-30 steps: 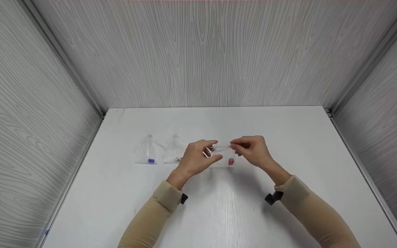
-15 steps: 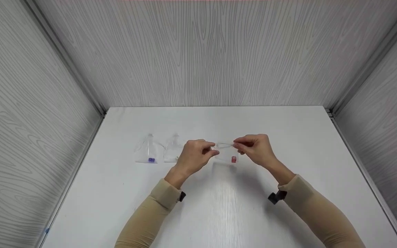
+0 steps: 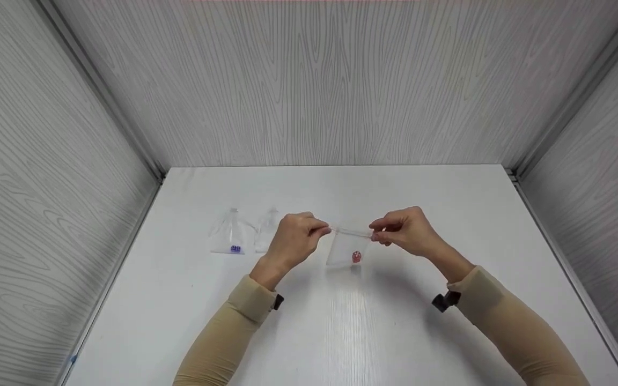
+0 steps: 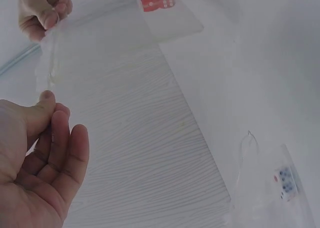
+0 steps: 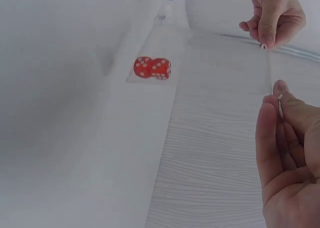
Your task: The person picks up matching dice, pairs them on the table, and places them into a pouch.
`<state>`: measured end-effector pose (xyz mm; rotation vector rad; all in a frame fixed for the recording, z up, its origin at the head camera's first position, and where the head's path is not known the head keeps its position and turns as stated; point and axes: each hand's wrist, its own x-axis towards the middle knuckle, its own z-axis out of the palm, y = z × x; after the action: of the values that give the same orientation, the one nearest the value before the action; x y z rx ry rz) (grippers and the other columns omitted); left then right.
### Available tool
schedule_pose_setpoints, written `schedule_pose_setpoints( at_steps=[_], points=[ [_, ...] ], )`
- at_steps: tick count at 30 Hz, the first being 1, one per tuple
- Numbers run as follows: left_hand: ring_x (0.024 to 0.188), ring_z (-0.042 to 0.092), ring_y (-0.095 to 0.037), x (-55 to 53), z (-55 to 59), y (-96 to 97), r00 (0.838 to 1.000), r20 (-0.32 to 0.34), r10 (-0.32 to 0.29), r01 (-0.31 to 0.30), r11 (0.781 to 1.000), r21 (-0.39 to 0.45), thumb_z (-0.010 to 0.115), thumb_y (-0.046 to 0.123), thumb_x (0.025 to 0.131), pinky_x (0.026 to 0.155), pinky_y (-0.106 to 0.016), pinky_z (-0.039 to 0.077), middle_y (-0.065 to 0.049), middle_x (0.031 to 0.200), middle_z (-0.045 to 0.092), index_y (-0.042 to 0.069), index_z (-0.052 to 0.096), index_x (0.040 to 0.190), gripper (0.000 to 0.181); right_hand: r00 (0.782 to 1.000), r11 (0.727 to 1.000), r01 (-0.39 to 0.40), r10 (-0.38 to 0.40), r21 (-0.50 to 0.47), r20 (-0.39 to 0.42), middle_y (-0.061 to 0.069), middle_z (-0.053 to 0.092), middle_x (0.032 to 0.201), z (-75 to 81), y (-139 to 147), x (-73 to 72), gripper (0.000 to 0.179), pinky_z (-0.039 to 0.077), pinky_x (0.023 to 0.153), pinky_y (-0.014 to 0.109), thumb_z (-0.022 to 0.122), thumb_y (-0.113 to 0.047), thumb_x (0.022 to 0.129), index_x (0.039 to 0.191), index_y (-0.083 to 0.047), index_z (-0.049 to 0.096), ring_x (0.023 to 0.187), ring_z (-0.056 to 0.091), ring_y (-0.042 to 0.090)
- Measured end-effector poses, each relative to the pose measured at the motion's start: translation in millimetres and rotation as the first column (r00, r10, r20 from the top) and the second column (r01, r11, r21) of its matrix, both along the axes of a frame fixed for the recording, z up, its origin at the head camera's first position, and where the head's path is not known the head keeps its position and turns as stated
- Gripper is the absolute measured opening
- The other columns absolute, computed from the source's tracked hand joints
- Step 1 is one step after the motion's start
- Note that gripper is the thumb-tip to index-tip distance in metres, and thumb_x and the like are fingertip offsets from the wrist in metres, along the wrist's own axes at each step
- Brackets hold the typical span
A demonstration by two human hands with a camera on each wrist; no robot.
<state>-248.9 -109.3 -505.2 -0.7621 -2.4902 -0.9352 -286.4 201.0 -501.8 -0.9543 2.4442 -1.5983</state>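
A clear drawstring bag (image 3: 344, 249) hangs between my hands, tilted, with its top edge stretched out. Two red dice (image 5: 151, 68) with white dots lie together in its bottom corner. My left hand (image 3: 294, 238) pinches the bag's left top corner between thumb and fingertips. At the opposite top corner, my right hand (image 3: 408, 231) pinches the white drawstring (image 5: 281, 107), whose end pokes out past the thumb. Left of my left hand lies a second clear bag (image 3: 266, 230); its white dice with blue dots (image 4: 286, 184) show in the left wrist view but are hidden in the head view.
Farther left on the white table (image 3: 191, 311), another clear bag (image 3: 231, 225) holds blue dice (image 3: 235, 249). Wood-grain panels stand along the back (image 3: 309, 86) and both sides. Each cuff carries a small black device (image 3: 446, 301).
My left hand has gone from spread fingers to pinching the bag's left corner. The hands have drawn apart, pulling the bag's top straight. The bag briefly rose, then its bottom tilted left.
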Motion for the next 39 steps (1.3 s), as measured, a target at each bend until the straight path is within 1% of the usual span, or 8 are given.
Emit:
schedule_pose_setpoints(
  at_steps=[5, 13, 21, 25, 29, 32, 36, 39],
  points=[
    [0.077, 0.078, -0.022, -1.2, 1.0, -7.5, 1.0, -0.031, 0.004, -0.003, 1.0, 0.015, 0.081, 0.014, 0.103, 0.07, -0.032, 0.066, -0.01, 0.089, 0.082, 0.005, 0.089, 0.102, 0.013, 0.996, 0.993, -0.093, 0.093, 0.07, 0.0, 0.029, 0.082, 0.092, 7.3, 11.6, -1.3, 0.016, 0.064, 0.065, 0.018, 0.084, 0.011, 0.093, 0.109, 0.011, 0.085, 0.074, 0.077, 0.006],
    [0.074, 0.077, -0.022, -4.7, 0.7, -17.6, 0.997, -0.062, 0.052, -0.051, 0.999, 0.018, 0.082, 0.015, 0.103, 0.068, -0.036, 0.066, -0.01, 0.085, 0.081, 0.005, 0.089, 0.099, 0.013, 0.994, 0.953, -0.103, 0.11, 0.285, -0.008, 0.017, 0.082, 0.09, 19.4, 24.2, 0.0, 0.009, 0.059, 0.065, 0.016, 0.086, -0.001, 0.097, 0.105, 0.001, 0.089, 0.073, 0.072, 0.004],
    [0.067, 0.072, -0.02, -3.7, -2.4, -31.5, 0.989, -0.089, 0.116, -0.115, 0.993, 0.015, 0.084, 0.01, 0.101, 0.064, -0.035, 0.06, -0.009, 0.08, 0.08, 0.005, 0.089, 0.094, 0.009, 0.995, 0.977, -0.099, 0.096, 0.186, 0.024, 0.027, 0.081, 0.092, 17.3, 42.0, -5.3, 0.008, 0.061, 0.066, 0.017, 0.081, 0.007, 0.098, 0.099, 0.003, 0.087, 0.072, 0.069, 0.001],
    [0.064, 0.066, -0.016, 3.0, 1.0, -35.4, 0.993, -0.024, 0.116, -0.115, 0.993, 0.039, 0.085, 0.008, 0.1, 0.062, -0.027, 0.053, -0.008, 0.079, 0.08, 0.005, 0.089, 0.092, 0.009, 0.996, 0.984, -0.085, 0.079, 0.156, 0.043, 0.022, 0.082, 0.093, 18.1, 44.5, -5.4, 0.01, 0.062, 0.067, 0.017, 0.078, 0.009, 0.098, 0.1, 0.004, 0.087, 0.074, 0.07, 0.002],
    [0.063, 0.062, -0.01, 12.7, 8.9, -39.1, 0.995, 0.081, 0.059, -0.065, 0.995, 0.069, 0.084, 0.008, 0.099, 0.062, -0.023, 0.049, -0.009, 0.079, 0.081, 0.006, 0.089, 0.09, 0.011, 0.995, 0.988, -0.077, 0.068, 0.135, 0.074, -0.004, 0.081, 0.089, 21.9, 47.5, -4.6, 0.011, 0.063, 0.067, 0.018, 0.077, 0.011, 0.098, 0.101, 0.006, 0.086, 0.073, 0.069, 0.002],
    [0.063, 0.061, -0.008, 17.7, 13.5, -41.1, 0.986, 0.164, 0.032, -0.049, 0.993, 0.103, 0.085, 0.009, 0.099, 0.061, -0.022, 0.05, -0.008, 0.078, 0.081, 0.006, 0.089, 0.088, 0.012, 0.992, 0.991, -0.073, 0.06, 0.116, 0.111, -0.013, 0.079, 0.088, 25.7, 47.4, -6.3, 0.009, 0.064, 0.067, 0.018, 0.076, 0.011, 0.099, 0.102, 0.01, 0.084, 0.072, 0.07, 0.002],
    [0.063, 0.06, -0.008, 14.3, 9.0, -41.3, 0.963, 0.263, 0.049, -0.08, 0.991, 0.108, 0.085, 0.011, 0.099, 0.061, -0.023, 0.051, -0.007, 0.078, 0.081, 0.007, 0.089, 0.087, 0.013, 0.991, 0.99, -0.01, -0.008, 0.139, 0.131, -0.003, 0.082, 0.089, 23.4, 41.3, -14.6, 0.008, 0.064, 0.066, 0.019, 0.078, 0.007, 0.1, 0.103, 0.013, 0.083, 0.071, 0.071, 0.004],
    [0.066, 0.061, -0.008, 4.1, -6.4, -38.8, 0.938, 0.332, 0.095, -0.125, 0.989, 0.072, 0.085, 0.014, 0.1, 0.063, -0.023, 0.051, -0.007, 0.081, 0.082, 0.007, 0.09, 0.09, 0.013, 0.988, 0.98, 0.074, -0.096, 0.182, 0.117, 0.014, 0.084, 0.092, 10.1, 32.4, -22.3, 0.01, 0.064, 0.066, 0.02, 0.081, 0.002, 0.1, 0.105, 0.009, 0.085, 0.07, 0.071, 0.007]
  ],
)
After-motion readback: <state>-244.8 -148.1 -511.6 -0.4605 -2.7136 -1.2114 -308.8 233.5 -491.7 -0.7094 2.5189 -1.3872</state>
